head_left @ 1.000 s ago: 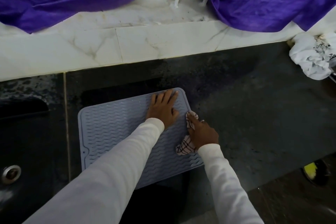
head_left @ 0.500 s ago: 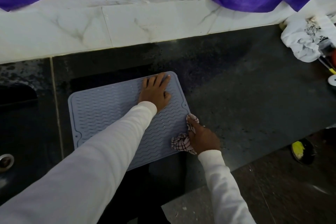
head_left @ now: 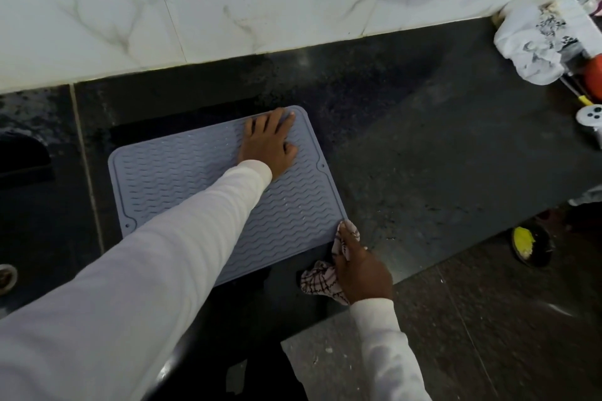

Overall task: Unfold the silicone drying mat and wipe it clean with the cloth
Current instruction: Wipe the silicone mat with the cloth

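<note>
The mat (head_left: pixel 195 185) lies unfolded on the dark surface (head_left: pixel 423 156). My left hand (head_left: pixel 268 143) presses flat on its 1 o'clock corner, fingers straight. My right hand (head_left: pixel 361 267) grips the cloth (head_left: pixel 317 280) at the mat's 4 o'clock corner.

Home kitchen: dark granite worktop (head_left: pixel 423 156), sink drain (head_left: pixel 6 275) at eight o'clock, white marble backsplash (head_left: pixel 228 16) at twelve, ridged drying mat (head_left: pixel 182 182) laid flat.
</note>
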{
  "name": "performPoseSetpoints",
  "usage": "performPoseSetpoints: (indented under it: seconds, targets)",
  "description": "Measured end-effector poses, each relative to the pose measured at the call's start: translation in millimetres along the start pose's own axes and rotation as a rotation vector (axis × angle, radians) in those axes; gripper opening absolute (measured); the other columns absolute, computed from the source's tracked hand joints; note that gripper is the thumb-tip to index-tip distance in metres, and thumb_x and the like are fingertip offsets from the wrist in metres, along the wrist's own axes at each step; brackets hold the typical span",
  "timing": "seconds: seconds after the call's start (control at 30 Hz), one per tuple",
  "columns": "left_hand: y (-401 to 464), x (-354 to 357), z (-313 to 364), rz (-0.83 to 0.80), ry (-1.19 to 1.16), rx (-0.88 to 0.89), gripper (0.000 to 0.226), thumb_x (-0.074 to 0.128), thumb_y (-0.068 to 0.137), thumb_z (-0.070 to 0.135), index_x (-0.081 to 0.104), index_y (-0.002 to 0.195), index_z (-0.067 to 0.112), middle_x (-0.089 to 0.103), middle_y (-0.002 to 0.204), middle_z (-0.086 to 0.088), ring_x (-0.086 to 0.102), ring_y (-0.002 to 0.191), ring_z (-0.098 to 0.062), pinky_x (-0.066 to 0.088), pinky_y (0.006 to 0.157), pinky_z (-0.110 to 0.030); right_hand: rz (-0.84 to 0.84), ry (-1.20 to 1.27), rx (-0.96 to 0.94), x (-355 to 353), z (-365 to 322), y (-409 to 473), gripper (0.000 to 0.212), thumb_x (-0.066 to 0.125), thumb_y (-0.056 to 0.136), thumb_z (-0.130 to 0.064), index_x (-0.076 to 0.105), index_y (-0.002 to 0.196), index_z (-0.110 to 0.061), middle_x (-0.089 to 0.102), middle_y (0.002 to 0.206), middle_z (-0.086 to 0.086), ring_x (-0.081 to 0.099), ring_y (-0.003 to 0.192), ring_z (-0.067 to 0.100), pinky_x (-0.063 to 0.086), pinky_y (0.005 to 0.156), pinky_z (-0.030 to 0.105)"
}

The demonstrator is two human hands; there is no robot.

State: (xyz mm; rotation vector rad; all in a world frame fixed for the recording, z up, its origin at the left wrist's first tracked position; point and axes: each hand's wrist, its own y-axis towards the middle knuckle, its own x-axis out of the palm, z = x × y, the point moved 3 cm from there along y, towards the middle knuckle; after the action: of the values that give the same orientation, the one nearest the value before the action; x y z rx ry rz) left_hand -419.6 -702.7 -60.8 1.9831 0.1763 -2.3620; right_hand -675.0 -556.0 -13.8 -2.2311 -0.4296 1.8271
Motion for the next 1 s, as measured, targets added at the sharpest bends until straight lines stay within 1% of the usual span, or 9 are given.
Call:
performPoseSetpoints:
  seconds: [0.13,0.23,0.4,0.5,0.63,0.7,0.8,0.9,1.0]
  targets:
    - [-0.7,-0.1,-0.2,-0.008,-0.001,0.001,0.068,0.035,0.091,0.046,0.015,0.154,0.028,0.02,0.157,-0.005,0.027,0.135,-0.032,0.02,0.113,-0.051,0.081,0.076,0.04,3.7,-9.9,-11.3,0.05,0.05,0.095,-0.043,0.038,0.144,-0.04,0.07,0.111,0.006,0.067,0.094,0.03,0.051,0.077,0.036]
    - [-1.0,-0.3,0.4,0.0,-0.001,0.001,0.069,0.035,0.09,0.046,0.016,0.154,0.028,0.022,0.156,-0.005,0.028,0.134,-0.033,0.021,0.112,-0.051,0.008,0.039,0.083,10.0,-19.9,-11.3,0.051,0.045,0.096,-0.045,0.036,0.145,-0.035,0.068,0.115,0.007,0.066,0.097,0.031,0.051,0.08,0.036]
    - [-1.1,1.4,-1.0,0.006,0.005,0.002,0.068,0.034,0.09,0.047,0.017,0.153,0.027,0.023,0.155,-0.005,0.029,0.133,-0.032,0.023,0.112,-0.051,0.009,0.045,0.085,13.1,-36.2,-20.6,0.049,0.044,0.096,-0.046,0.042,0.142,-0.029,0.067,0.115,0.008,0.066,0.096,0.032,0.051,0.077,0.036]
    - [-1.1,2.1,-1.0,0.009,0.02,0.009,0.068,0.033,0.091,0.046,0.017,0.153,0.027,0.022,0.156,-0.006,0.028,0.134,-0.032,0.023,0.112,-0.051,0.018,0.078,0.022,13.1,-45.7,-25.9,0.045,0.046,0.095,-0.045,0.051,0.135,-0.024,0.068,0.114,0.01,0.066,0.097,0.032,0.051,0.075,0.036]
    - [-2.3,-0.3,-1.2,0.002,0.026,0.029,0.067,0.031,0.092,0.045,0.016,0.154,0.024,0.022,0.156,-0.007,0.028,0.135,-0.031,0.022,0.113,-0.051,-0.07,0.175,0.001,-1.9,-43.9,-23.5,0.039,0.054,0.091,-0.045,0.057,0.128,-0.033,0.068,0.115,0.005,0.064,0.104,0.027,0.048,0.081,0.032]
    - [-1.8,0.3,-4.7,-0.022,0.002,0.049,0.065,0.031,0.094,0.044,0.017,0.154,0.022,0.021,0.157,-0.006,0.028,0.137,-0.031,0.022,0.114,-0.05,-0.072,0.246,-0.041,-14.9,-41.5,-20.0,0.035,0.058,0.09,-0.038,0.06,0.125,-0.036,0.069,0.116,-0.001,0.064,0.104,0.02,0.047,0.082,0.027]
    - [-11.0,-0.6,-13.6,-0.028,-0.161,0.07,0.06,0.037,0.096,0.036,0.022,0.153,0.02,0.022,0.158,-0.004,0.023,0.142,-0.028,0.014,0.118,-0.048,-0.07,0.44,-0.135,-35.7,-45.1,-9.6,0.033,0.057,0.089,-0.026,0.063,0.12,-0.037,0.068,0.114,-0.012,0.064,0.1,0.008,0.049,0.084,0.023]
    - [-46.1,-9.1,-33.8,0.059,-0.352,0.011,0.058,0.046,0.096,0.027,0.031,0.151,0.016,0.029,0.157,-0.005,0.023,0.143,-0.026,0.005,0.12,-0.04,-0.038,0.666,-0.247,-49.7,-55.5,17.8,0.04,0.052,0.081,-0.017,0.067,0.112,-0.035,0.065,0.115,-0.022,0.06,0.108,-0.002,0.049,0.097,0.029]
    - [-95.4,-11.8,-67.7,0.152,-0.43,-0.109,0.057,0.053,0.095,0.021,0.036,0.149,0.013,0.033,0.155,-0.007,0.026,0.143,-0.026,0.003,0.119,-0.034,-0.054,0.695,-0.393,-57.4,-86.0,53.4,0.038,0.053,0.084,-0.016,0.067,0.117,-0.03,0.064,0.122,-0.018,0.056,0.117,0.002,0.043,0.105,0.035]
